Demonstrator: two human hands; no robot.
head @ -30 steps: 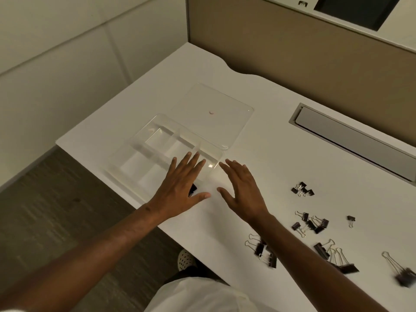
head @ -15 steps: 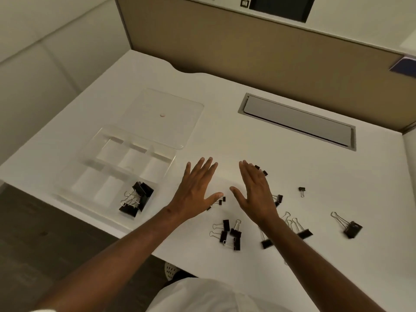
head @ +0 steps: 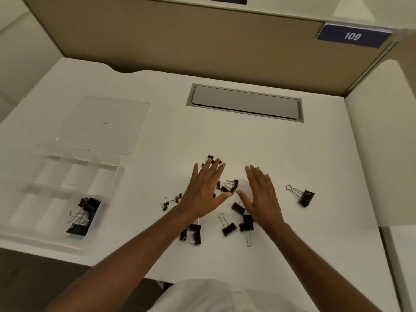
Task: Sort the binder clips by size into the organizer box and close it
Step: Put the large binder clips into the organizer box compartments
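Head view (only cam): L hand (head: 203, 190) and R hand (head: 262, 194) both flat, fingers spread, palms down over the loose binder clips (head: 229, 227) on the white desk (head: 247, 143); neither holds anything. Organizer box (head: 56, 192) sits at desk's L edge, lid (head: 108, 124) swung flat open behind it. Large clips (head: 83, 216) already in near-R compartment; other compartments look bare. Step in hand, by my read: pick next clip by size. Advice: take one size class at a time, grip by the black body not wire handles, since handles tangle w/ neighbours. Lone big clip (head: 302, 195) lies well apart to R, easy grab. Small clips (head: 171, 201) near L wrist partly hidden by hand. Other: grey cable hatch (head: 245, 102) behind, sign "109" (head: 352, 36) on partition. Nothing blocks path to box.
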